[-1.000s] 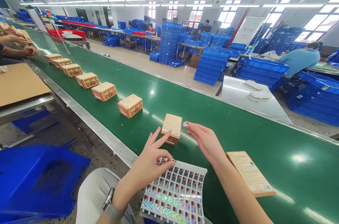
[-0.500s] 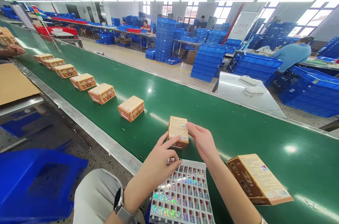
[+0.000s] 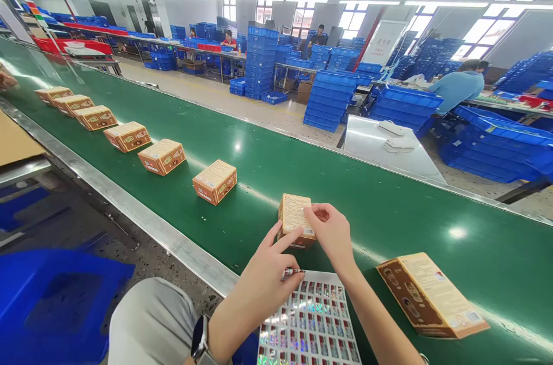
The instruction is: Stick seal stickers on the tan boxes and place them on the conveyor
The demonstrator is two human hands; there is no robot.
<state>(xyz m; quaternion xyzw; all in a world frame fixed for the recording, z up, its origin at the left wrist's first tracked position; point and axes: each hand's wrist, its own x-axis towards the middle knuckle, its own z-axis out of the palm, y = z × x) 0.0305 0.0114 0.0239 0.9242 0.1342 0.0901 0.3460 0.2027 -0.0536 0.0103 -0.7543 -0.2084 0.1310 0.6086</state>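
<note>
Ideally, brace this box on the green belt with extended fingers of the left hand, which also grips the label sheet, and press evenly with the right hand, fingertips on the box top, grip unclear.

Cartons: eight. Green conveyor belt: one. Sticker sheet: one. Wearer's left hand and right hand: two in all. Wristwatch: one. Co-worker's hand, cut by the left edge: one. Across the room are at least three persons: one in red, one in dark clothing, one in light blue. Signal tower: one. Sign board: one. Blue crates stand too crowded to count.
</note>
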